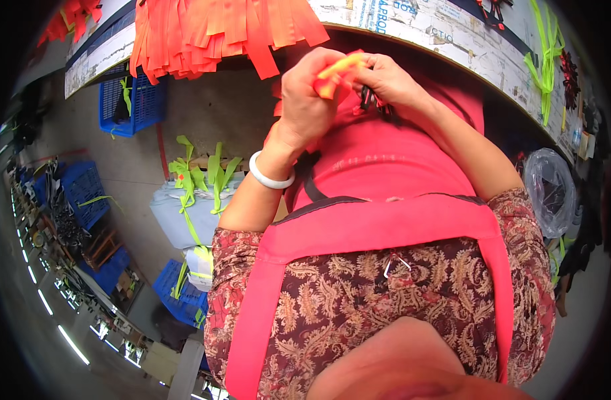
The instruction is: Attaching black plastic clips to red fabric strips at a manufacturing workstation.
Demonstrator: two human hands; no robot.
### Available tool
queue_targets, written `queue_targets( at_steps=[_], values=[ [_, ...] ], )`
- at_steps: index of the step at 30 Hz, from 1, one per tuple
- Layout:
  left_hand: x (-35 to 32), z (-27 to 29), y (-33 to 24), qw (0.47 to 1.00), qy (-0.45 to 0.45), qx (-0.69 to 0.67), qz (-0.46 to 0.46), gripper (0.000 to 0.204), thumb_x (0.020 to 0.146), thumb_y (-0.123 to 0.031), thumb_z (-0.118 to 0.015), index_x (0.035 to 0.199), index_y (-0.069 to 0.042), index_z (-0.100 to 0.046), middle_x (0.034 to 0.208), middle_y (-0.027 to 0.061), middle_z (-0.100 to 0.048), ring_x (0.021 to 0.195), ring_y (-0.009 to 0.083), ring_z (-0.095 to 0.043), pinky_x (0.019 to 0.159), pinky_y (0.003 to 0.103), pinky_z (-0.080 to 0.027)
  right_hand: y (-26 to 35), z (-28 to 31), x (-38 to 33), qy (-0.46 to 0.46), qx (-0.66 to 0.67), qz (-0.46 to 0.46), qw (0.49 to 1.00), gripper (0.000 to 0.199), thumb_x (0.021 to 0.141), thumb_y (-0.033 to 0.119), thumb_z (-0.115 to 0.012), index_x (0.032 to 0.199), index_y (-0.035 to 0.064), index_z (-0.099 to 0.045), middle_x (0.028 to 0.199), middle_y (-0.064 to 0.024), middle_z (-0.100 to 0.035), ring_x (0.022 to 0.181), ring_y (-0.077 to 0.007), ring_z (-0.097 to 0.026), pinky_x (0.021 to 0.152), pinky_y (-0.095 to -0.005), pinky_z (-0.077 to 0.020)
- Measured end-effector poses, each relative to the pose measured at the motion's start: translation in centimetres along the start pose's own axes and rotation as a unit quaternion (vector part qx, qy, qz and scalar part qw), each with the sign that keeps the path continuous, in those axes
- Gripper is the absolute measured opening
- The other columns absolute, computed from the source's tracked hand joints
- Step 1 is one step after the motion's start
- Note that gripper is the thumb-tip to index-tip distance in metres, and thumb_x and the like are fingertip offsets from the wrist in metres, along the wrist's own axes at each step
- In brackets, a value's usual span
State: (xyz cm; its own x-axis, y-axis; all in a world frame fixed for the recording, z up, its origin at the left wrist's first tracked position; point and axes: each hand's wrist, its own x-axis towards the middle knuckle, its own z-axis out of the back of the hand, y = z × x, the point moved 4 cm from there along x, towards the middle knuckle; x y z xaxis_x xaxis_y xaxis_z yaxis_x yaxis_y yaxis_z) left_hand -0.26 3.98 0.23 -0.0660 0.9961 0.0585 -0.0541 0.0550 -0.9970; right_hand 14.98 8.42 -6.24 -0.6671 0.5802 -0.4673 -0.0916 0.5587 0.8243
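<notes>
Nearest the camera, over the pink apron (pixel 385 227), both forearms rise to meet in front of the chest. The left hand (pixel 309 100), a white bangle (pixel 269 179) on its wrist, is closed around one end of a short yellow-and-orange strap (pixel 335 70). The right hand (pixel 392 80) pinches the other end. The strap's long axis runs between them, tilted up to the right. Beyond, orange straps (pixel 212 33) hang over the worktable's (pixel 439 30) near edge.

The left hand (pixel 305 100) hid most of the orange-yellow strip (pixel 339 70), and the black clip (pixel 367 100) was too small to make out.
</notes>
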Motion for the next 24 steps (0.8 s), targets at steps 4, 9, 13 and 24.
queue_targets(
  at_steps=[4,9,13,24],
  values=[
    [0.5,-0.2,2.4,0.98,0.085,-0.126,0.132,0.007,0.091,-0.007,-0.061,0.088,-0.001,-0.062,0.076,0.0016,-0.063,0.069,0.0092,-0.059,0.065,0.023,-0.047,3.0,1.1,-0.6,-0.08,-0.009,0.034,0.996,0.026,0.094,0.029,-0.061,0.093,0.0034,-0.066,0.083,0.0019,-0.062,0.081,-0.0017,-0.052,0.071,-0.0175,-0.0425],
    [-1.1,-2.1,2.7,0.954,0.116,-0.176,0.213,0.013,0.084,-0.007,-0.072,0.092,0.001,-0.065,0.077,0.0005,-0.063,0.067,0.0076,-0.057,0.061,0.024,-0.047,2.6,1.0,-0.4,-0.13,0.019,0.097,0.987,0.027,0.094,0.028,-0.062,0.094,0.002,-0.066,0.084,0.001,-0.062,0.074,-0.003,-0.054,0.067,-0.0174,-0.0437],
    [-1.5,-1.5,2.7,0.967,0.121,-0.138,0.175,0.016,0.08,-0.007,-0.076,0.091,-0.001,-0.066,0.073,-0.0007,-0.063,0.062,0.0081,-0.058,0.059,0.024,-0.047,3.9,0.6,-1.0,-0.154,-0.038,0.105,0.982,0.028,0.092,0.03,-0.064,0.097,0.0027,-0.066,0.08,0.001,-0.061,0.061,-0.0025,-0.05,0.055,-0.0165,-0.041],
    [-2.2,0.4,3.1,0.97,0.049,-0.15,0.184,0.01,0.084,-0.003,-0.07,0.093,0.001,-0.068,0.077,0.0002,-0.065,0.07,0.0081,-0.058,0.064,0.023,-0.047,3.3,-2.4,-3.4,-0.058,-0.104,0.1,0.988,0.023,0.089,0.027,-0.068,0.101,0.0076,-0.067,0.075,0.0022,-0.06,0.061,-0.0029,-0.05,0.053,-0.018,-0.0403]
  ],
)
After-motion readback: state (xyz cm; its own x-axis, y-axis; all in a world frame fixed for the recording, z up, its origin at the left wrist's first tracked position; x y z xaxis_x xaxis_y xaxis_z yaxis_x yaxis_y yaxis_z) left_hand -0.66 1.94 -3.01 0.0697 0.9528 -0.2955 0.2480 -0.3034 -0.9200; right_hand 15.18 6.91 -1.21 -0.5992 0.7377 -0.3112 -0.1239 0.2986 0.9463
